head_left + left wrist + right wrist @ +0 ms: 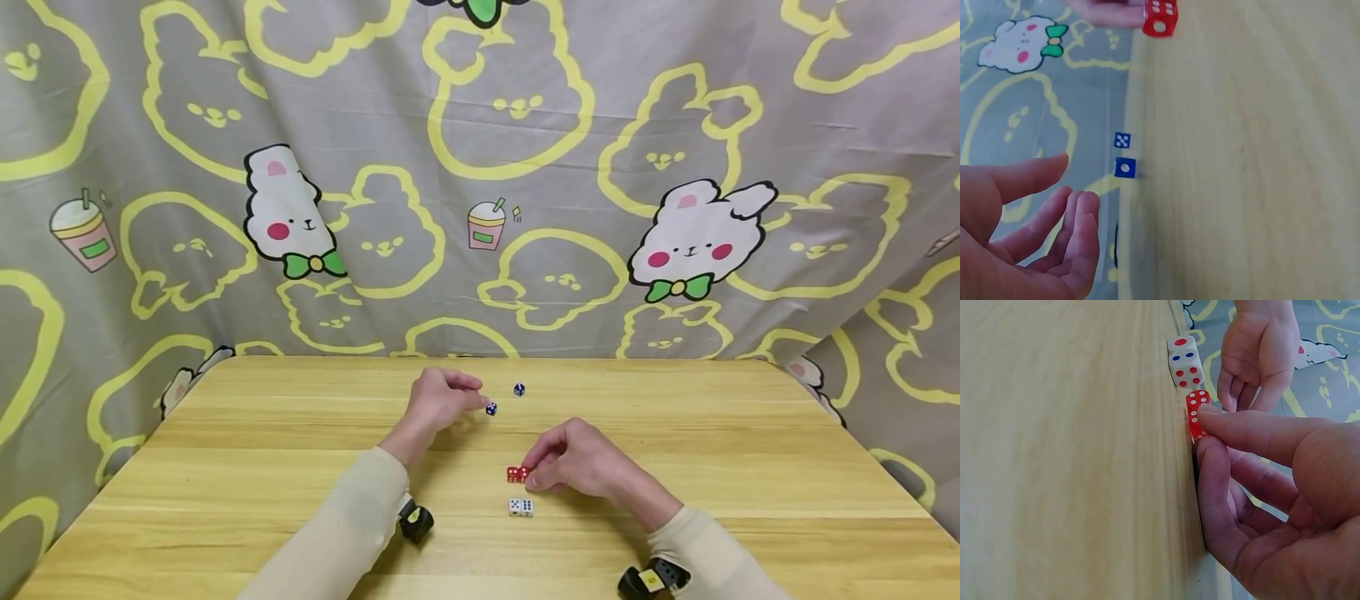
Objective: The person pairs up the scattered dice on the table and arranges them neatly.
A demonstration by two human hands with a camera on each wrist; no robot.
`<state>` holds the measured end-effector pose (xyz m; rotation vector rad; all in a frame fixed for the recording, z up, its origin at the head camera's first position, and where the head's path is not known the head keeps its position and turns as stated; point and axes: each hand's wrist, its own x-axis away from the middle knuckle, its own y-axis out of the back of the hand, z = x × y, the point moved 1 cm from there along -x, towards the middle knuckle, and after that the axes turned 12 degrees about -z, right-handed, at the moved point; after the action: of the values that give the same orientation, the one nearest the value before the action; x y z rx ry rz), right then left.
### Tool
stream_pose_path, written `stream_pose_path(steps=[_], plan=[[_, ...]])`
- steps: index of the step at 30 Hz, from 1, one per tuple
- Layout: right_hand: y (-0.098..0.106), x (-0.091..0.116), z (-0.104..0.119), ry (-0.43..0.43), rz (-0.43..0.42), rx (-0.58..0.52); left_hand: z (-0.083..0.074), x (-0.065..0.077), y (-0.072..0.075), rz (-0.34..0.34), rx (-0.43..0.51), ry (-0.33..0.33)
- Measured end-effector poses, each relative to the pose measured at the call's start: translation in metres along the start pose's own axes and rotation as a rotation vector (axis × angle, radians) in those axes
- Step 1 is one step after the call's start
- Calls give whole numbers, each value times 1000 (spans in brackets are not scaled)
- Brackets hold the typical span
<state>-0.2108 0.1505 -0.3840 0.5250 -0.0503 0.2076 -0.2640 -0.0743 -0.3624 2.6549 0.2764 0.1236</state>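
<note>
My right hand [581,458] pinches the right one of two red dice between thumb and index finger. The other red die [512,475] sits right beside it on its left. In the right wrist view, the thumb lies over part of the red die [1194,415]. My left hand [438,400] reaches farther out, its fingertips close to the nearer blue die [491,408]. The left wrist view shows that left hand [1041,237] with thumb and fingers apart and nothing between them. A second blue die [519,389] lies farther back and to the right.
Two white dice [521,507] stand side by side, nearer to me than the red pair. All the dice are on a wooden table [247,467]. Behind the table's far edge hangs a grey curtain [397,108] with cartoon bunnies.
</note>
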Motion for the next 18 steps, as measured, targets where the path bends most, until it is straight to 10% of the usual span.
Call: stream_pose_path(steps=[18], plan=[[0, 1, 0, 16, 6, 0, 7, -16, -17, 79, -84, -8]])
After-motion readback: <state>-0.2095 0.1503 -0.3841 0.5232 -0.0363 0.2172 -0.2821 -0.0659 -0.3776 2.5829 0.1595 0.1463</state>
